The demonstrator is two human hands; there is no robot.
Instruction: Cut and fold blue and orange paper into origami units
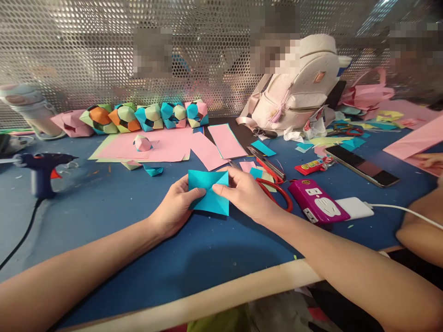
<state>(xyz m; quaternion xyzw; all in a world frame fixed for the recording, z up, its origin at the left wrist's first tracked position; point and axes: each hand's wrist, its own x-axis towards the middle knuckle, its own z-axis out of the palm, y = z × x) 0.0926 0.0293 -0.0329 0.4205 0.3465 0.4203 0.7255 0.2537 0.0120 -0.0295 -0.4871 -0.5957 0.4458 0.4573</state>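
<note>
A square of blue paper (209, 203) with crease lines is held up over the table between both hands. My left hand (176, 203) pinches its left edge, thumb on the near face and fingers behind. On the right side, my right hand (242, 191) grips the sheet the same way, its thumb near the middle. Beyond the paper lie a small folded blue piece (153, 170) and a pale green folded piece (131, 164). Red-handled scissors (273, 173) rest just past my right hand, beside pink paper strips (211, 152).
A blue glue gun (44, 173) stands left with its cord. Folded paper balls (152, 116) line the metal mesh. A white backpack (294, 92), a phone (362, 166) and a magenta power bank (318, 200) occupy the right. Another person's arm (424, 221) rests at the right edge.
</note>
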